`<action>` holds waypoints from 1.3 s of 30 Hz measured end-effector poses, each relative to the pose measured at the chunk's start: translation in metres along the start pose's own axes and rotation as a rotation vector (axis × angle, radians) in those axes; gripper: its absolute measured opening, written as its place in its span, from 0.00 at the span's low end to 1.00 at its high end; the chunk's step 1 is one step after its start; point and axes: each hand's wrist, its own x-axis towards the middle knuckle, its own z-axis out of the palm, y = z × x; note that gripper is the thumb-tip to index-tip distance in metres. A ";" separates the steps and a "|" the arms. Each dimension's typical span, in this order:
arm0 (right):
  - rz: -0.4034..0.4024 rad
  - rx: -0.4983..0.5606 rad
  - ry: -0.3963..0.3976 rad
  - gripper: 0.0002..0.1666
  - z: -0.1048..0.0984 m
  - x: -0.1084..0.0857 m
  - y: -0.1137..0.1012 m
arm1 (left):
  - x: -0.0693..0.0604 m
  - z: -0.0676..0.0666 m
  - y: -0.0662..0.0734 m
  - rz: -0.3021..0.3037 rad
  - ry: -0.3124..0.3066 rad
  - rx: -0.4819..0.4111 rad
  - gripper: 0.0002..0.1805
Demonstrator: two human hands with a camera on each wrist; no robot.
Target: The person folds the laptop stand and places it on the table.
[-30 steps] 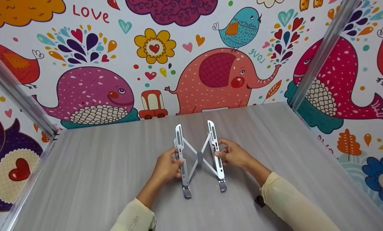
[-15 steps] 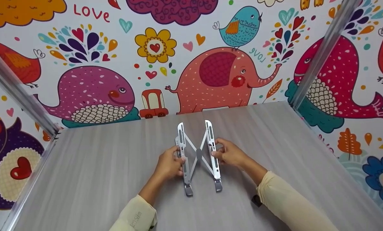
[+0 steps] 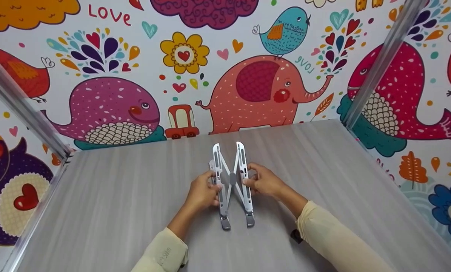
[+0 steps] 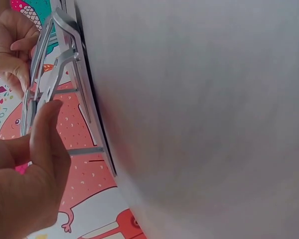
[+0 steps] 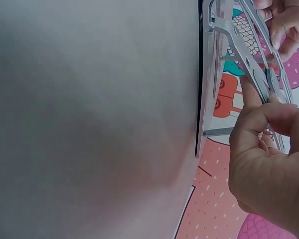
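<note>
A silver folding laptop stand stands on the table in the head view, its two long side rails joined by crossed bars at a grey centre hub. Grey hooked feet sit at the rails' near ends. My left hand pinches the left rail between thumb and fingers. On the other side, my right hand grips the right rail in the same way. The left wrist view shows the left hand on a raised arm of the stand. In the right wrist view, the right hand partly hides the stand.
The wood-grain table reaches back to a wall printed with cartoon animals. Metal posts rise at the table's far corners. A small black object shows beside the right sleeve.
Both hands have moved toward each other, bringing the two rails of the laptop stand closer together. The crossed bars now stand at a narrower angle.
</note>
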 end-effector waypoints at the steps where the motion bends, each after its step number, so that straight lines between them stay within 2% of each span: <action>1: 0.001 -0.007 0.001 0.18 0.001 0.000 -0.001 | 0.000 0.000 0.000 0.000 -0.001 -0.003 0.20; 14: 0.041 -0.030 0.004 0.18 0.009 0.004 -0.008 | 0.004 0.003 0.003 0.004 -0.026 -0.020 0.20; 28: 0.010 0.076 -0.023 0.17 0.025 0.010 -0.010 | 0.006 0.007 0.004 -0.018 -0.058 -0.059 0.19; 34: -0.004 0.054 -0.023 0.17 0.029 0.014 -0.011 | 0.007 0.006 0.005 -0.001 -0.058 -0.053 0.19; 39: -0.012 -0.004 -0.028 0.17 0.030 0.016 -0.009 | 0.006 0.006 0.005 -0.003 -0.059 -0.061 0.21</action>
